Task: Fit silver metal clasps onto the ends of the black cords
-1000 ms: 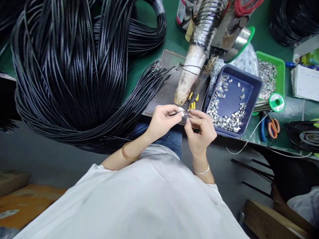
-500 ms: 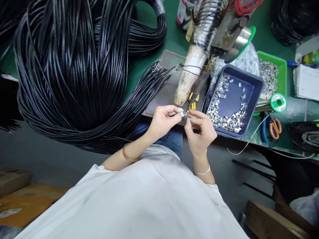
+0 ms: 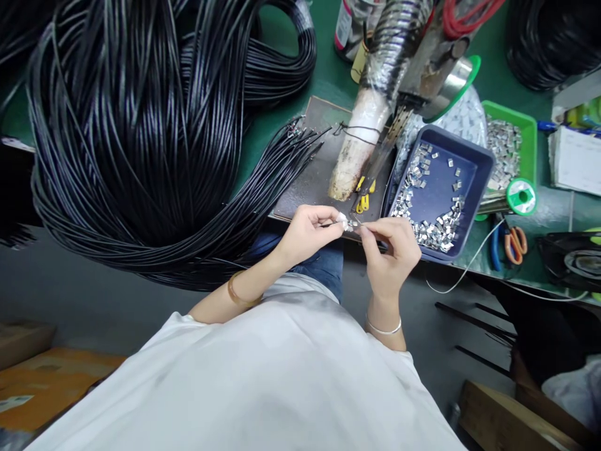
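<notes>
My left hand (image 3: 310,233) is closed in a pinch on a black cable (image 3: 328,224), with white covering on a fingertip. At the cable's end, a small silvery metal piece (image 3: 350,223) shows just beyond these fingers. My right hand (image 3: 392,249) pinches at the other side of that metal piece, thumb against forefinger; what lies between them is too small to make out. Both hands are over the front edge of a dark board (image 3: 300,188). Right above them is a soldering tip under a fume hose (image 3: 359,147), near a yellow-handled tool (image 3: 363,202).
A big bundle of black cables (image 3: 136,138) covers the left of the green table. To the right stand a blue tray (image 3: 474,163) of small metal shells, a green tray (image 3: 529,134), a solder spool (image 3: 521,195) and orange-handled pliers (image 3: 515,244).
My right hand has moved right and slightly down, and its fingers have drawn closer together. My left hand has dropped a little, still pinching the cable.
</notes>
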### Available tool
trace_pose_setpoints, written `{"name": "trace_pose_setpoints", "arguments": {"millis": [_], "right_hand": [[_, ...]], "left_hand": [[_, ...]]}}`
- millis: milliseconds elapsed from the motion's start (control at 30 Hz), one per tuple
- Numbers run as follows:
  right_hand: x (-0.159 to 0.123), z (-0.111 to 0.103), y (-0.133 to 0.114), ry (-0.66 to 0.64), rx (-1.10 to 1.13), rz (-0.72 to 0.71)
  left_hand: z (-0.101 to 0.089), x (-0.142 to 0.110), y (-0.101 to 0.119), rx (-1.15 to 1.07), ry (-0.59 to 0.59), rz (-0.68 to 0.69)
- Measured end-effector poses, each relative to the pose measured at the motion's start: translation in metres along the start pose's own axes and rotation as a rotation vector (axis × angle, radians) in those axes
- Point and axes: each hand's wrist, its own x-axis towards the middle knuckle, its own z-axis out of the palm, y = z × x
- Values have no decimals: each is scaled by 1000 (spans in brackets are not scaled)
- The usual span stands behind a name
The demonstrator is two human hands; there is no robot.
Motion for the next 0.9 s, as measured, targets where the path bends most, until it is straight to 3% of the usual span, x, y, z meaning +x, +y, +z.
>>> {"name": "trace_pose_setpoints", "arguments": {"millis": [300,500,733,900], "right_hand": [[1,-2,3,-251,-64,-36],[-6,5,8,-2,76,65],[-9,11,7,18,-40,-123],[-8,14,7,49,-40,-98]], "left_hand": [[2,-7,-2,58,-28,-16],[1,-3,-9,0,22,34],[-1,3,-10,6,40,75],[-1,7,-10,22,36,105]]}}
